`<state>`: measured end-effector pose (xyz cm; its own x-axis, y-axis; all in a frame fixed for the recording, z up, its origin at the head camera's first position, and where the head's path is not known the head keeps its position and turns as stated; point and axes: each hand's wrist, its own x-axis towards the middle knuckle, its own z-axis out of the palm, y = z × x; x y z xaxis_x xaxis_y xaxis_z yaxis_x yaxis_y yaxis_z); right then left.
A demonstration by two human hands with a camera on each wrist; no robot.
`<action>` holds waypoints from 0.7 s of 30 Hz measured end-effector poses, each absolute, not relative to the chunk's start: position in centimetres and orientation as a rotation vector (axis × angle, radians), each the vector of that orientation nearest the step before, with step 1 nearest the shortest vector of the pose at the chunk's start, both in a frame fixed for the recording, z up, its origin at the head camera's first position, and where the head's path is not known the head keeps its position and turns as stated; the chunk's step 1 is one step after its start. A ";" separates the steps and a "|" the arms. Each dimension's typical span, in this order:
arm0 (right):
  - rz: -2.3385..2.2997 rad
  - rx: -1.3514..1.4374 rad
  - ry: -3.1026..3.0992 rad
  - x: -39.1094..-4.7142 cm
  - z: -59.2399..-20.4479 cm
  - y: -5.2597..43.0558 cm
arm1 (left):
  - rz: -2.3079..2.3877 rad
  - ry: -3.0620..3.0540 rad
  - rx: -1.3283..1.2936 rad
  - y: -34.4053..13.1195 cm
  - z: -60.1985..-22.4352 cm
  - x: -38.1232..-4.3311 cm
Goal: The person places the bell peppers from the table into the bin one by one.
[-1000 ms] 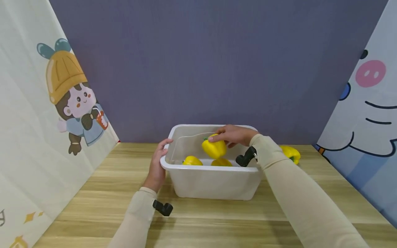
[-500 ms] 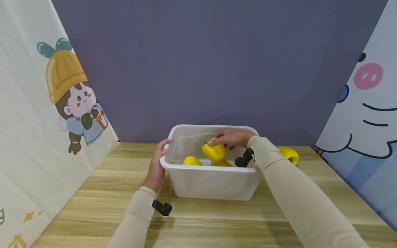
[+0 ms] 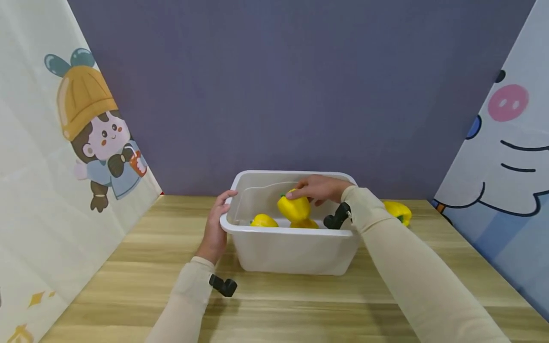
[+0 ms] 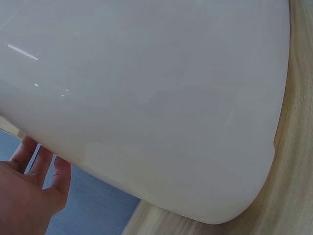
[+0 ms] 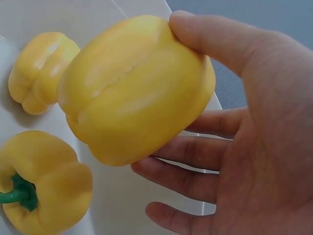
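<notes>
A white plastic bin (image 3: 296, 252) stands on the table, its inside partly visible from above. My left hand (image 3: 215, 224) holds its left rim, with fingertips over the edge; in the left wrist view that hand (image 4: 36, 183) shows at the bin's side. Inside the bin my right hand (image 3: 320, 188) pinches a yellow bell pepper (image 3: 294, 207) between thumb and fingers, seen closely in the right wrist view (image 5: 137, 93). Two more yellow bell peppers lie on the bin floor: one pepper (image 3: 264, 220) at left, another pepper (image 3: 305, 224) below the held one.
Another yellow bell pepper (image 3: 397, 211) lies on the wooden table (image 3: 274, 309), right of the bin and partly behind the right sleeve. A dark wall (image 3: 274, 95) rises behind, and printed cloth panels (image 3: 38, 181) border both sides.
The right hand has lowered the held bell pepper slightly inside the bin, towards the pepper beneath it. The left hand has kept its place on the rim. The head view has shifted a little.
</notes>
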<state>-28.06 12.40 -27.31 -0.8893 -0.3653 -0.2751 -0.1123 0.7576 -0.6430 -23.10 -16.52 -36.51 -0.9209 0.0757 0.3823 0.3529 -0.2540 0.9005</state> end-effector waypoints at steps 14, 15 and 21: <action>-1.177 -0.397 2.547 -28.2 -26.8 12.7 | -2.290 -1.778 -0.552 -16.5 -36.3 -23.3; -1.209 -0.402 2.543 -28.2 -26.7 12.8 | -2.294 -1.776 -0.553 -16.5 -36.3 -23.3; -1.235 -0.426 2.518 -28.4 -26.6 12.9 | -2.299 -1.771 -0.537 -16.5 -36.3 -23.2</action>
